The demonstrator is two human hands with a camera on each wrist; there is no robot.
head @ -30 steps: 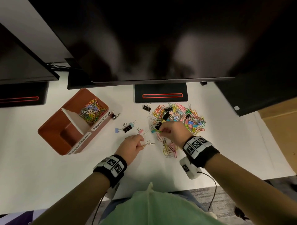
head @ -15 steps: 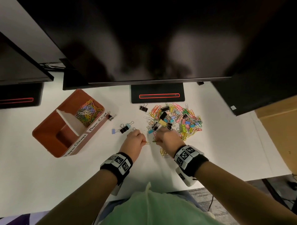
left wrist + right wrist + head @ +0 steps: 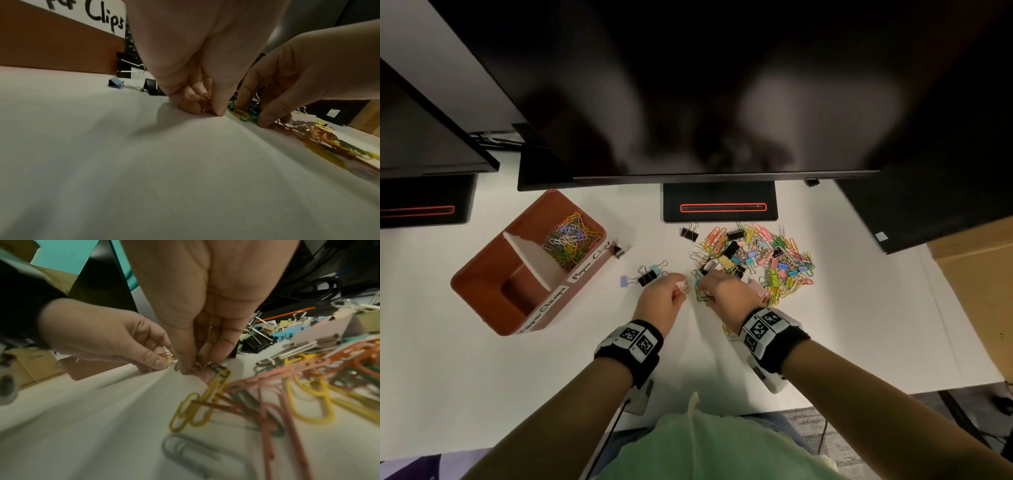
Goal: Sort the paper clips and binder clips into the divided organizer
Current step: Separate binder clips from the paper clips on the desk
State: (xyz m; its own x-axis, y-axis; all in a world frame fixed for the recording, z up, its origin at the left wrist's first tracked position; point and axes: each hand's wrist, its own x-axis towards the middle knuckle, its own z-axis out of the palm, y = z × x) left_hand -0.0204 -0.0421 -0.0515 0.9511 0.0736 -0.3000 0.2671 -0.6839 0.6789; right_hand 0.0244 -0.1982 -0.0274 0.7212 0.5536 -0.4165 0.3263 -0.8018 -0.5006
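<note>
Left of centre on the white table (image 3: 482, 394), the person's left hand (image 3: 662, 301) has its thumb and forefinger curled round a small bunch of paper clips (image 3: 205, 104), orange and pale, pinched right at the tabletop. How those clips point cannot be told; they are mostly hidden between the fingertips.

Farthest left stands the divided organizer (image 3: 493, 274), a rust-brown tray whose long axis runs diagonally from near-left to far-right. A white divider (image 3: 530, 257) crosses it. The far compartment holds a tangle of coloured paper clips (image 3: 570, 241); what the near compartment holds cannot be made out. Its front wall carries white handwritten labels (image 3: 590, 262).

Between the organizer and the left hand lie loose binder clips (image 3: 647, 274): black ones, and a pale blue one, with silver wire handles splayed flat on the table. Another black one (image 3: 621, 250) lies just beside the organizer's far corner.

Just right of the left hand, nearly touching it, the right hand (image 3: 726, 294) pinches green and yellow paper clips (image 3: 702, 294) with thumb and fingers curled down onto the table.

Right of that hand spreads the mixed pile (image 3: 760, 263): slim wire paper clips in yellow, pink, orange, green and grey pointing every way, among stubby binder clips in black, blue, yellow and pink. A dark monitor (image 3: 688, 85) overhangs the far side.
</note>
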